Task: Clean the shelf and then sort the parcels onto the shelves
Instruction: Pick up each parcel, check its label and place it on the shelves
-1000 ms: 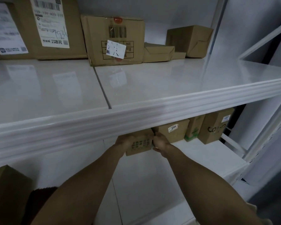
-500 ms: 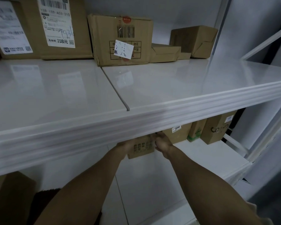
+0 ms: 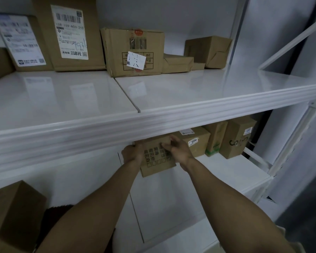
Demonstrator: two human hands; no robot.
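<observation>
White metal shelving (image 3: 171, 123) fills my view against a pale wall. Nearest, low on my left, sits a plain brown cardboard box (image 3: 13, 212). Over the white lower shelf (image 3: 226, 172) my left hand (image 3: 132, 154) grips the left edge of a small brown cardboard parcel with black printed characters (image 3: 157, 161), fingers curled round it. My right hand (image 3: 178, 151) lies across its printed face with its fingers bent; it is blurred, so I cannot tell whether it grips.

The parcel's top hides under the upper shelf's lip, just beside a brown box with a 3090 sticker (image 3: 197, 143). Farther back on the glossy upper shelf (image 3: 62, 99), labelled cardboard boxes (image 3: 69, 33) line the wall.

Half a second ago the parcel showed less, and my right hand was at its side.
</observation>
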